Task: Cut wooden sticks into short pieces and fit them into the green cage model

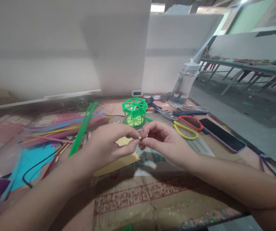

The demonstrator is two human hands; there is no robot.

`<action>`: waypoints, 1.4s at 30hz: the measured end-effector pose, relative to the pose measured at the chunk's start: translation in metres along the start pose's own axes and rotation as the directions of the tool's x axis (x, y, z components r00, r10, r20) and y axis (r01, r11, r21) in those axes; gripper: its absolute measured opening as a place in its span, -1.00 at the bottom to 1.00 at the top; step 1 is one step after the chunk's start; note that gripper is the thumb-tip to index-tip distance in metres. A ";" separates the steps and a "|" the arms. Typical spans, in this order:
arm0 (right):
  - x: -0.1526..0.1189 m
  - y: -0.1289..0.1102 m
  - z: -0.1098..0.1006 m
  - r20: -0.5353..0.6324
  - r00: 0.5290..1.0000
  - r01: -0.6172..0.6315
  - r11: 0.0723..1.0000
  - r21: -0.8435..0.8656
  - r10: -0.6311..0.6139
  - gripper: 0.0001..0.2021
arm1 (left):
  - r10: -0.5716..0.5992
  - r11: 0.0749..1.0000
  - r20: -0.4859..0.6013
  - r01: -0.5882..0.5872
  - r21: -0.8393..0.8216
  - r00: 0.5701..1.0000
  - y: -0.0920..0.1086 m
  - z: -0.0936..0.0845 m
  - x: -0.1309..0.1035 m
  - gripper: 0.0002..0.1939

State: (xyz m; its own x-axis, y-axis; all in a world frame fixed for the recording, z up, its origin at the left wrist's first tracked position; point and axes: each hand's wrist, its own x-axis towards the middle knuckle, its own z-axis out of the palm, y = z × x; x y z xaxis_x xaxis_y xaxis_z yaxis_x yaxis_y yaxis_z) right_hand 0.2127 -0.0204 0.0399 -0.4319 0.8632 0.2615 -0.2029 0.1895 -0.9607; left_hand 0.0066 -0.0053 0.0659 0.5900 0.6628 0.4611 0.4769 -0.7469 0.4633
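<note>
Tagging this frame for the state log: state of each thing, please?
Left hand: pinched on tiny pale piece
Right hand: pinched at same piece
Green frame: standing upright
Phone: lying flat, screen dark
Bottle: standing, lid on
Scissors: lying down, blade opening unclear
Green strips: lying together

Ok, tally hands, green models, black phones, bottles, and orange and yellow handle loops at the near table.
Left hand and right hand: 2
Green model: 1
Black phone: 1
Bottle: 1
Orange handle loop: 1
Yellow handle loop: 1
Total: 7
</note>
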 end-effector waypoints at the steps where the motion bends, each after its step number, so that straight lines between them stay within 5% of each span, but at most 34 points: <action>1: 0.000 0.000 0.001 -0.001 1.000 -0.005 1.000 -0.002 0.005 -0.79 | 0.016 1.000 0.000 -0.016 0.007 1.000 0.001 0.000 0.000 -0.90; 14: -0.001 -0.001 0.002 0.001 1.000 0.030 0.999 -0.021 -0.030 -0.83 | 0.000 1.000 0.019 0.001 -0.030 1.000 0.006 -0.003 0.001 -0.88; 18: 0.001 0.009 -0.005 -0.007 0.990 0.142 0.978 -0.155 -0.144 -0.94 | -0.132 0.980 -0.055 0.122 -0.158 0.990 0.005 0.000 0.004 -0.92; 20: 0.003 0.015 -0.012 -0.010 0.963 0.243 0.879 -0.410 -0.270 -0.91 | -0.291 0.911 -0.037 0.265 -0.315 0.956 0.001 0.006 0.007 -0.92; 22: 0.006 0.020 -0.017 0.093 0.919 0.344 0.665 -0.663 -0.383 -0.89 | -0.411 0.781 0.055 0.382 -0.495 0.910 -0.004 0.015 0.010 -0.84; 25: 0.009 0.020 -0.023 0.256 0.873 0.429 0.402 -0.809 -0.416 -0.81 | -0.460 0.558 0.189 0.447 -0.699 0.868 -0.008 0.033 0.012 -0.76; 29: 0.014 0.011 -0.024 0.274 0.845 0.441 0.309 -0.842 -0.459 -0.85 | -0.454 0.345 0.274 0.451 -0.823 0.848 -0.005 0.047 0.013 -0.72; 31: 0.016 0.008 -0.024 0.237 0.842 0.424 0.322 -0.847 -0.484 -0.84 | -0.429 0.398 0.279 0.458 -0.795 0.859 -0.007 0.044 0.012 -0.72; 33: 0.022 0.009 -0.022 0.152 0.873 0.353 0.385 -0.853 -0.463 -0.83 | -0.405 0.628 0.254 0.469 -0.621 0.878 -0.016 0.036 0.007 -0.76; 35: 0.029 0.019 -0.018 0.090 0.929 0.257 0.451 -0.855 -0.358 -0.84 | -0.363 0.886 0.198 0.403 -0.228 0.911 -0.031 0.027 -0.004 -0.78; 36: 0.033 0.026 -0.014 0.091 0.955 0.218 0.462 -0.860 -0.283 -0.86 | -0.341 0.938 0.153 0.347 -0.009 0.927 -0.040 0.023 -0.012 -0.78; 38: 0.040 0.043 -0.007 0.150 0.980 0.191 0.432 -0.881 -0.128 -0.87 | -0.298 0.937 0.164 0.256 0.237 0.940 -0.055 0.020 -0.028 -0.72; 42: 0.047 0.071 0.005 0.248 0.967 0.215 0.333 -0.918 0.061 -0.88 | -0.307 0.928 0.232 0.237 0.287 0.923 -0.069 0.026 -0.052 -0.59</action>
State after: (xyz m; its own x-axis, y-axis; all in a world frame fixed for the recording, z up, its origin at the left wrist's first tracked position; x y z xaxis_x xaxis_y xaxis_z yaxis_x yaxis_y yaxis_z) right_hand 0.1736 0.0314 -0.0151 -0.6480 0.7299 0.2174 0.6465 0.6781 -0.3496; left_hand -0.0401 0.0104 -0.0104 0.5494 0.8286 0.1077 0.7691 -0.5518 0.3224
